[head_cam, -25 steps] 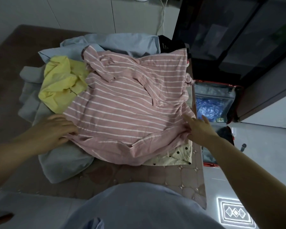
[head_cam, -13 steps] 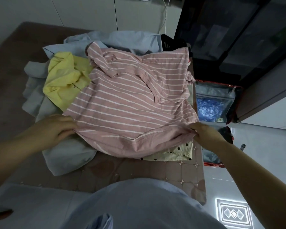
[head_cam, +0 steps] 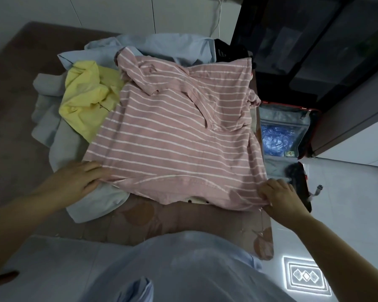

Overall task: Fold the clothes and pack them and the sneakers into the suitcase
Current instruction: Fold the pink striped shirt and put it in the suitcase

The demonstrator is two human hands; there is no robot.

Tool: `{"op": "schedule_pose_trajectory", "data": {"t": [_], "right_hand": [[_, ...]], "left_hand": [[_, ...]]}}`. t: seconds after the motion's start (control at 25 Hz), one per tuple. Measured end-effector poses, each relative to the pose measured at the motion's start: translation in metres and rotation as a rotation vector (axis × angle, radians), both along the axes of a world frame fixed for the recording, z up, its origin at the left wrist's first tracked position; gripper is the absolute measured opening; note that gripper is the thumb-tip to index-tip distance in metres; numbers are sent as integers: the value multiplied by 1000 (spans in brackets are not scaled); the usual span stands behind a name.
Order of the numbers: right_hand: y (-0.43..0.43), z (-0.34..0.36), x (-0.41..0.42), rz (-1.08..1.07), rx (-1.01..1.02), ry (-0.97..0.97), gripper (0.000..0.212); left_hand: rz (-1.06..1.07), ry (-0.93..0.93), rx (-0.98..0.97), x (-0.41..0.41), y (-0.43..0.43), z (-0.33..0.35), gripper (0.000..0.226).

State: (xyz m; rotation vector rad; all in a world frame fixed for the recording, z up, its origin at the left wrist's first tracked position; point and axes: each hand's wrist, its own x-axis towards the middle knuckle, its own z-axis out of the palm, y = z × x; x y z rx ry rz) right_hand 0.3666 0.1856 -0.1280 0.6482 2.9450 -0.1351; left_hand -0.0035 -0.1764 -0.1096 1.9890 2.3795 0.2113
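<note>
**Striped shirt spread flat, held at both lower corners**

A pink striped shirt (head_cam: 172, 138) lay spread across the centre of the frame, on top of a heap of other clothes on a brown patterned surface (head_cam: 20, 110). Its collar end pointed to the top of the frame and its hem to the bottom.

The left hand (head_cam: 74, 182) rested at the shirt's lower-left corner, fingers nearly straight and their tips touching the hem. Whether the thumb pinched the cloth could not be seen. The right hand (head_cam: 279, 197) gripped the lower-right corner, its fingers curled over the hem with the knuckles up.

A crumpled yellow garment (head_cam: 85, 101) lay at centre left, partly under the shirt's left edge. A light blue garment (head_cam: 162, 46) was bunched beyond the collar, at upper centre. A grey garment (head_cam: 92, 205) spread out beneath the left hand, and a cream dotted cloth (head_cam: 196, 200) showed just under the middle of the hem.

The suitcase (head_cam: 288, 105) lay open on the pale floor at centre right, just beside the surface's edge. A blue plastic bag (head_cam: 275, 138) sat in its upper half, and a dark item (head_cam: 297, 179), too dim to identify, in its lower half. A dark cabinet (head_cam: 314, 51) filled the upper right. The person's light blue top (head_cam: 183, 269) occupied the bottom centre.
</note>
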Motion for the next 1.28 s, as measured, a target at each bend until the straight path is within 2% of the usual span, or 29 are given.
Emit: {"op": "schedule_pose_trajectory", "data": {"t": [0.12,0.24,0.32,0.4,0.48,0.56,0.64,0.72,0.8,0.84,0.92,1.0,1.04,1.08,1.16,1.2,1.28], "right_hand": [[0,1,-5,12,66,-32,41],[2,2,-6,14,32,-199,42],[-4,2,-10,-37,-70,-277,44],[-24,1,-22,-32,-271,-138,55],[-53,1,-44,25,-470,56,65],[-72,-3,-61,8,-632,137,62],[-80,-8,-67,48,-637,208,40],[-81,-12,-65,187,-553,157,22],[-76,-9,-63,304,-509,11,28],[-70,-3,-67,318,-544,-38,33],[-51,14,-89,257,-586,22,23],[-22,25,-128,78,-517,208,17],[-11,29,-149,-24,-477,282,23],[-2,34,-172,-128,-449,312,34],[9,36,-210,-248,-419,228,54],[12,34,-225,-260,-393,136,58],[18,18,-240,-260,-331,43,49]], "left_hand": [[-79,167,-35,1,-4,-4,47],[-146,293,-118,2,-6,-6,95],[-220,377,-123,1,-4,-11,104],[-261,422,-118,6,3,-16,98],[-282,376,-144,18,14,-11,84],[-297,296,-167,25,23,-10,67],[-345,234,-214,30,26,-13,56],[-422,219,-218,37,29,-16,50],[-469,174,-146,39,43,-8,42],[-458,152,-76,35,56,1,39],[-364,134,100,12,92,27,32],[-120,131,227,-23,134,52,32],[45,127,235,-42,155,64,36],[197,115,203,-59,173,75,44],[359,103,36,-85,203,91,61],[374,116,-54,-96,214,94,63],[356,111,-194,-114,225,96,55]]}}
